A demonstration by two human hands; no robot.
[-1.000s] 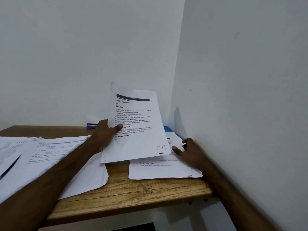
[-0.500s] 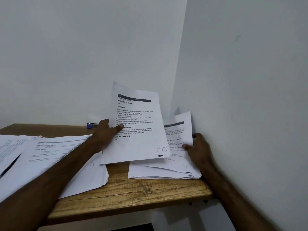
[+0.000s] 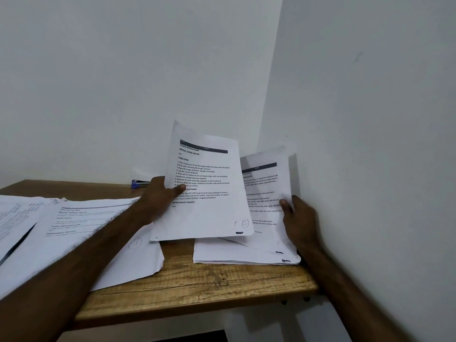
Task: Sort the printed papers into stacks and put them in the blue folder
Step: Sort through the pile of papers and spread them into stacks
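My left hand (image 3: 160,198) grips the left edge of a printed sheet (image 3: 207,208) headed "Initial scene setup", held up tilted above the table, thumb on its front. My right hand (image 3: 298,223) pinches the right edge of a second printed sheet (image 3: 265,193), lifted off the small stack of papers (image 3: 237,254) at the table's right end by the wall. The left sheet overlaps the right one in front. The blue folder is hidden behind the lifted sheets.
A wide spread of printed papers (image 3: 81,230) covers the left of the wooden table (image 3: 209,285). A blue stapler (image 3: 139,184) lies at the back against the wall. White walls close the corner at right.
My right hand went from resting flat on the right stack to pinching its top sheet and lifting it upright. My left hand kept its sheet nearly still.
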